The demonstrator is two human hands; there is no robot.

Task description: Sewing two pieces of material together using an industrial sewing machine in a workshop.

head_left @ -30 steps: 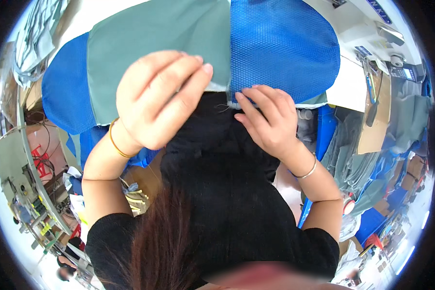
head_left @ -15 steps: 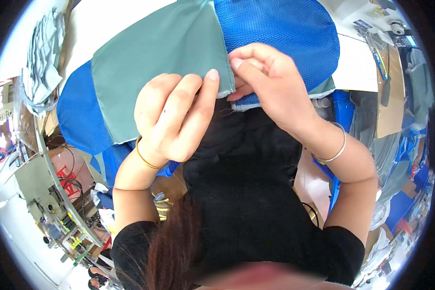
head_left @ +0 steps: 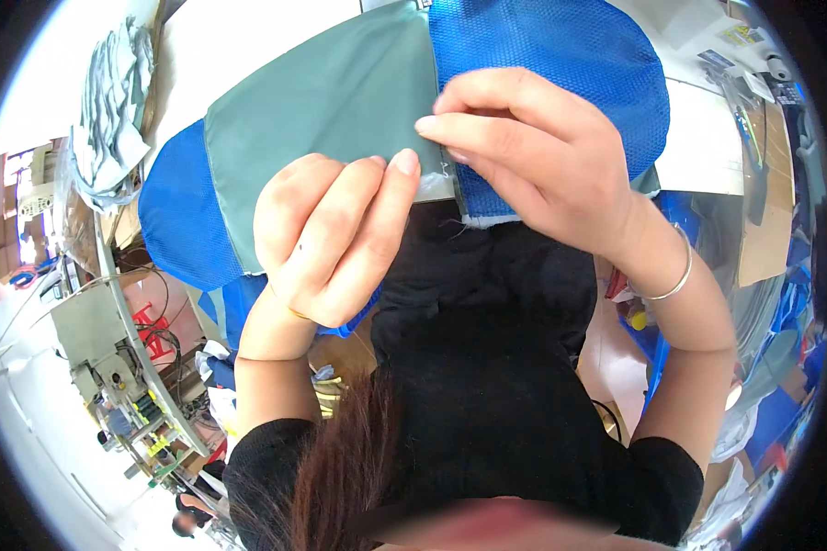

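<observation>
A sewn fabric piece lies in front of me, with a grey-green panel (head_left: 331, 101) between blue textured panels (head_left: 560, 46). My left hand (head_left: 331, 239) is over the green panel near its lower edge, fingers curled inward. Its thumb and anything in its grasp are hidden. Across the seam between green and blue, my right hand (head_left: 542, 156) hovers with thumb and fingers brought together in a pinch. What it pinches, if anything, is too small to make out. Loose white threads show at the lower corner beside the seam.
The white tabletop (head_left: 248, 37) extends behind the fabric. Folded grey-green cloth (head_left: 115, 110) is piled at the far left. At right are a cardboard sheet (head_left: 767, 193) and scissors-like tools. A red stool (head_left: 153, 331) stands on the floor at left.
My right hand's fingers have come off the fabric edge and straightened into a pinch above the seam. The green corner lies flatter. The whole view has shifted slightly.
</observation>
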